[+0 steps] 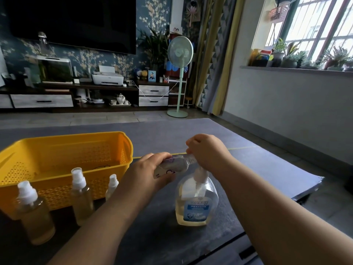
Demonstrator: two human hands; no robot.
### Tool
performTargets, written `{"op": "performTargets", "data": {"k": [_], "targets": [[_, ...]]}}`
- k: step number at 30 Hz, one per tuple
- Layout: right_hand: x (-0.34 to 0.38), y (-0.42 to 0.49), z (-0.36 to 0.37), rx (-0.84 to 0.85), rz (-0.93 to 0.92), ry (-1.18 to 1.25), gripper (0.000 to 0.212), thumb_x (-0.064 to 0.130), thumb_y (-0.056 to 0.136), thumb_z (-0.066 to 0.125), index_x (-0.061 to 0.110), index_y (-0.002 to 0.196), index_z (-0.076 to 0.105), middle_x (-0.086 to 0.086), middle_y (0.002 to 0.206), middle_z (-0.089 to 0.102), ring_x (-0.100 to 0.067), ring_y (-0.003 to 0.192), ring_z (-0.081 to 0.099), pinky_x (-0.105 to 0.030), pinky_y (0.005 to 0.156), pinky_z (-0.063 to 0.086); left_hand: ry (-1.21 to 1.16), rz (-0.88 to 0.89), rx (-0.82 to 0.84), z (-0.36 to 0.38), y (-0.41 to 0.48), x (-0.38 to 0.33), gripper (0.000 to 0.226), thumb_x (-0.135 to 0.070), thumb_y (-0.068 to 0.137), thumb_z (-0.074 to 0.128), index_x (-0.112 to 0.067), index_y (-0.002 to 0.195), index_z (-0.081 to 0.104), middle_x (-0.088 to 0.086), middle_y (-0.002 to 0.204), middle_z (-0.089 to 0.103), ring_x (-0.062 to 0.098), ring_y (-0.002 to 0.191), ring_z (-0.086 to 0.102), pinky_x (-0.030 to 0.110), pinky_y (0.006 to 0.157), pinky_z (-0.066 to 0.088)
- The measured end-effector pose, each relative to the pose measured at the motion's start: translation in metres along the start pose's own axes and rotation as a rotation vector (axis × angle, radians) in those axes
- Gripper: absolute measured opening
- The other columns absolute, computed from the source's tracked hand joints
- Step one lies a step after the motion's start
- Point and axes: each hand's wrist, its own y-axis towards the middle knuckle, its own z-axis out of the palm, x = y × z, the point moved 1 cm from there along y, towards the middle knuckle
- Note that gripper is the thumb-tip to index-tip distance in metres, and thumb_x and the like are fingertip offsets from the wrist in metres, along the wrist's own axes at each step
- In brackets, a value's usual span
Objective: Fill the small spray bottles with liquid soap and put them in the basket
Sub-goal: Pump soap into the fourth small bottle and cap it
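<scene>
Head view: left grip (152, 170) wraps a small bottle (174, 165), tilted above the soap bottle (196, 205) on the desk (152, 232). Right grip (207, 150) pinches its top end. Three filled sprayers (82, 197) stand just before the basket (57, 142).

Person's body, head view — two limbs are in frame. Left hand (150, 173) and right hand (206, 152): bare, with rounded knuckles; the fingertips and nails are too blurred to describe. Left forearm (107, 222) and right forearm (277, 211): bare along their whole visible length, from the wrist to the lower edge of the frame — each broadens steadily away from the wrist. The surfaces are smooth and evenly lit, with soft shading along the undersides and at the wrist creases.
</scene>
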Motion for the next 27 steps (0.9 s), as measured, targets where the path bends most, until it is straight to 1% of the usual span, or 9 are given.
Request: {"op": "performTargets", "data": {"k": [2,5,7,10,12,14,18,23,27], "targets": [[0.001,-0.001,-0.001,-0.002,-0.025,-0.023,0.03,0.023,0.096,0.046,0.009,0.105,0.07,-0.011,0.103,0.072,-0.03,0.1,0.066,-0.041,0.088,0.054,-0.006,-0.001,-0.001,0.0,-0.001,0.0,0.047,-0.039,0.084,0.064,-0.039,0.128,0.048,-0.017,0.121,0.054,-0.001,0.094,0.047,0.003,0.066,0.034],[0.0,0.0,0.001,0.011,0.007,0.003,0.028,0.017,0.094,0.046,0.004,0.104,0.069,-0.015,0.104,0.071,-0.035,0.101,0.063,-0.044,0.087,0.053,0.001,0.005,-0.012,-0.001,-0.001,-0.001,0.046,-0.038,0.084,0.065,-0.038,0.127,0.049,-0.016,0.119,0.055,0.0,0.094,0.048,0.002,0.066,0.034],[0.0,0.0,0.003,0.021,0.005,-0.007,0.028,0.016,0.095,0.046,0.004,0.104,0.068,-0.015,0.105,0.071,-0.035,0.1,0.062,-0.044,0.086,0.051,0.006,0.008,-0.014,-0.001,-0.001,-0.002,0.045,-0.036,0.084,0.065,-0.037,0.126,0.05,-0.016,0.117,0.055,0.0,0.093,0.048,0.002,0.065,0.033],[-0.005,-0.001,0.009,0.019,0.013,-0.006,0.029,0.019,0.093,0.045,0.006,0.1,0.069,-0.014,0.1,0.072,-0.035,0.095,0.062,-0.045,0.084,0.052,0.021,0.006,-0.005,0.001,-0.002,0.001,0.045,-0.036,0.084,0.065,-0.037,0.126,0.05,-0.015,0.118,0.056,0.0,0.095,0.048,0.003,0.067,0.033],[-0.009,-0.002,0.013,0.032,0.022,-0.026,0.029,0.021,0.093,0.044,0.007,0.1,0.068,-0.013,0.1,0.072,-0.035,0.093,0.063,-0.044,0.082,0.053,0.04,0.003,0.007,0.003,-0.002,0.003,0.045,-0.036,0.084,0.065,-0.037,0.127,0.05,-0.014,0.121,0.056,-0.001,0.095,0.046,0.001,0.067,0.031],[-0.011,-0.002,0.015,0.039,0.03,-0.023,0.029,0.023,0.094,0.043,0.009,0.1,0.068,-0.011,0.1,0.072,-0.033,0.093,0.063,-0.042,0.082,0.053,0.047,-0.001,0.016,0.003,-0.004,0.003,0.044,-0.037,0.085,0.064,-0.037,0.127,0.05,-0.014,0.123,0.055,-0.003,0.094,0.044,-0.001,0.066,0.03],[-0.013,-0.002,0.014,0.035,0.032,-0.02,0.03,0.025,0.094,0.043,0.009,0.1,0.068,-0.009,0.1,0.073,-0.032,0.094,0.063,-0.042,0.083,0.052,0.059,0.009,0.017,0.003,-0.004,0.002,0.043,-0.037,0.085,0.063,-0.038,0.126,0.049,-0.016,0.122,0.055,-0.005,0.092,0.043,-0.002,0.062,0.031],[-0.008,-0.001,0.01,0.026,0.014,-0.017,0.031,0.024,0.094,0.044,0.007,0.101,0.068,-0.012,0.101,0.072,-0.033,0.096,0.062,-0.043,0.087,0.053,0.039,0.011,0.019,0.002,-0.002,0.002,0.044,-0.038,0.085,0.062,-0.037,0.127,0.049,-0.015,0.122,0.055,-0.004,0.094,0.043,-0.001,0.065,0.03],[-0.003,0.003,0.003,-0.008,-0.009,0.003,0.029,0.024,0.093,0.046,0.005,0.097,0.068,-0.013,0.099,0.072,-0.035,0.096,0.063,-0.043,0.083,0.052,0.016,0.015,0.004,0.0,0.0,0.0,0.046,-0.041,0.085,0.061,-0.037,0.129,0.047,-0.015,0.122,0.055,-0.002,0.093,0.046,0.001,0.066,0.032]]}}
